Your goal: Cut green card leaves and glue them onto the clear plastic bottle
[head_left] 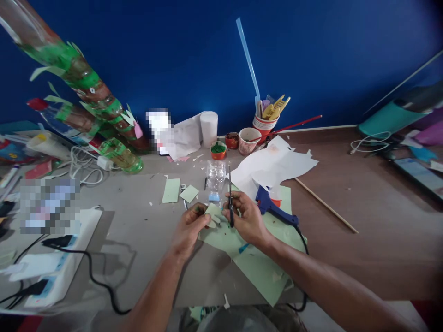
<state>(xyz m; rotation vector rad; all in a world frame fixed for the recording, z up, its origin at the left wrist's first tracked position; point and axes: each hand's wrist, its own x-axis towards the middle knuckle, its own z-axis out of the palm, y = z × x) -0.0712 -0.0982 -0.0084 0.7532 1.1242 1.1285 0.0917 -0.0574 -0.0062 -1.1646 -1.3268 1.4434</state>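
Between the thumb and fingers of my left hand (190, 226) is a small pale green paper piece (213, 214) with a cut, rounded edge. My right hand (247, 216) grips a pair of scissors (230, 203) by its dark handles, the blades pointing up and away from me. The scissors are just to the right of the paper piece, apart from it. Below both hands lies a large pale green sheet (256, 272). Two small green paper cuttings (171, 190) rest beyond my left hand. A blue glue gun (277, 212) lies right of my right hand.
A clear plastic bottle (216, 175) lies ahead of my hands. Behind it stand small paint cups (218, 150) and a stack of paper cups (266, 123) with spoons. Torn white paper (277, 161) and a wooden stick (325, 205) are at right; a power strip (74, 249) is at left.
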